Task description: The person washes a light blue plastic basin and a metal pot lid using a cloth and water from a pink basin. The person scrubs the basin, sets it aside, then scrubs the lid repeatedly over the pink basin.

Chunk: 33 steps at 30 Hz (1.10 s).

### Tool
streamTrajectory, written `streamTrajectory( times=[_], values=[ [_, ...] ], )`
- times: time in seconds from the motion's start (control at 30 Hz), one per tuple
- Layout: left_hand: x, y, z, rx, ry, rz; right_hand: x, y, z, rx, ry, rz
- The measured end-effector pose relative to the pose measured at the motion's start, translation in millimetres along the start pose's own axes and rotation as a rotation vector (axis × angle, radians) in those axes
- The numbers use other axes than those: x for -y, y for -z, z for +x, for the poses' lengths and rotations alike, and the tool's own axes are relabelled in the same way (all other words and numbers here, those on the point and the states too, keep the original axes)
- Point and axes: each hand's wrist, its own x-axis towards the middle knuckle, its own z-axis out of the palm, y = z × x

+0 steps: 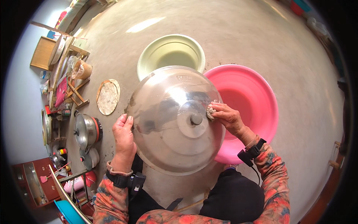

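Observation:
A large domed metal pot lid (165, 140), wet and shiny, is held up over the floor in front of my knees. My left hand (124, 137) grips its left rim, thumb on top of the dome. Against the dome's right side, my right hand (228, 116) presses a bunched greyish cloth (211, 112). The lid's round knob (196, 118) is just left of the cloth. Partly hidden behind the lid are a pink plastic basin (263, 98) at the right and a pale green basin (171, 40) farther off. Liquid appears to lie in the green one.
On the concrete floor at left lies a round flat board (108, 97). Beyond it stand a wooden rack (70, 70) with household items and a lidded metal pot (84, 131). A turquoise basin (70, 212) rests at the lower left. Sunlight falls on the far floor.

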Motion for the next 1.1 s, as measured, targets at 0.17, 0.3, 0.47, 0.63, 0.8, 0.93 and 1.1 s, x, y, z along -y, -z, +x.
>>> streamTrajectory(
  times=[0.17, 0.3, 0.47, 0.63, 0.8, 0.93, 1.1],
  values=[
    [-7, 0, 0, 0.028, -0.032, 0.002, -59, 21, -31, -0.006, -0.12, -0.253],
    [-10, 1, 1, 0.009, -0.044, 0.055, -131, 28, -31, 0.055, -0.631, -0.564],
    [-12, -1, 1, 0.008, -0.036, 0.052, -159, -3, -62, 0.551, -0.554, -1.081],
    [-12, -4, -3, 0.024, -0.02, 0.047, -145, 11, -74, 0.411, -0.588, -0.793],
    [-11, -6, -3, 0.076, -0.044, 0.023, -77, 47, -19, 0.056, -0.811, -0.178],
    [-12, -17, -4, 0.098, -0.045, -0.035, 46, 58, 24, -0.08, -0.531, 0.21],
    [-24, -37, -14, 0.235, -0.075, -0.121, 147, 22, 89, 0.041, -0.009, 0.195]
  ],
)
